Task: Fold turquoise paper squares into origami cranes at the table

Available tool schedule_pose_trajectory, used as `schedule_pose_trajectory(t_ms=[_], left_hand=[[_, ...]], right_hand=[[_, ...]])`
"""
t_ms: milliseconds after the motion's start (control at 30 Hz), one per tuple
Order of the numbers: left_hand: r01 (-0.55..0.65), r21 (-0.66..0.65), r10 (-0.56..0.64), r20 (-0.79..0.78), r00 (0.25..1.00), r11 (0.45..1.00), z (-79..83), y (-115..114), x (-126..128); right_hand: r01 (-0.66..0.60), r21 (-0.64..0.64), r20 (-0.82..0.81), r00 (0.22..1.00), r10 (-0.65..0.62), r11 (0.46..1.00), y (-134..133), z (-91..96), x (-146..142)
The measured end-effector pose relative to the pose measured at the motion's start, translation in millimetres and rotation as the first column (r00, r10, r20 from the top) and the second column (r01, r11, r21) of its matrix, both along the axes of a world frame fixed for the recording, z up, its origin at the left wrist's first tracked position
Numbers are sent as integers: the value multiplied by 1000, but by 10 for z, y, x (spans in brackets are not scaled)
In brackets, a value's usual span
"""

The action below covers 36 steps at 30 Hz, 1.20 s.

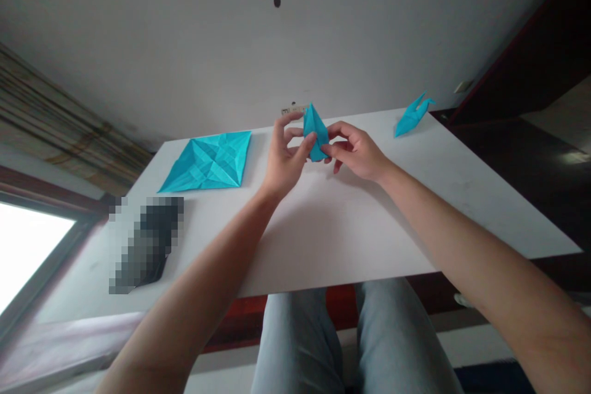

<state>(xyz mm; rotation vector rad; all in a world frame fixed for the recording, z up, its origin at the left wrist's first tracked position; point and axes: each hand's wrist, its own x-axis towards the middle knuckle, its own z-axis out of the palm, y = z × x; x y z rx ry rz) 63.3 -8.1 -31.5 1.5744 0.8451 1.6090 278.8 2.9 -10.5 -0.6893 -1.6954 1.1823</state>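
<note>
A small folded blue paper piece with a pointed top is held above the white table, near its far edge. My left hand pinches its left side with thumb and fingers. My right hand pinches its lower right edge. Both hands are closed on the paper.
A creased, unfolded blue paper sheet lies flat at the table's far left. A finished blue paper crane sits at the far right corner. A blurred dark object lies at the left front. A window is at the left, and my knees show below the table edge.
</note>
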Motion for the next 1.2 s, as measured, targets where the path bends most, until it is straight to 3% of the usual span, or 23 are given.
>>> schedule_pose_trajectory(t_ms=[200, 433, 600, 833, 1200], left_hand=[[78, 11, -78, -5, 997, 997, 53, -23, 38], [37, -16, -37, -34, 999, 999, 108, -3, -8], [69, -18, -69, 8, 998, 997, 47, 13, 16], [76, -55, -74, 40, 996, 996, -52, 84, 20], [171, -50, -169, 47, 984, 984, -48, 103, 7]], right_hand=[[54, -28, -74, 996, -56, 998, 43, 17, 28], [63, -58, -66, 996, -67, 996, 22, 46, 20], [138, 61, -42, 990, -136, 989, 31, 12, 6], [169, 72, 1, 986, -169, 983, -3, -2, 20], [152, 63, 6, 988, -152, 986, -35, 8, 43]])
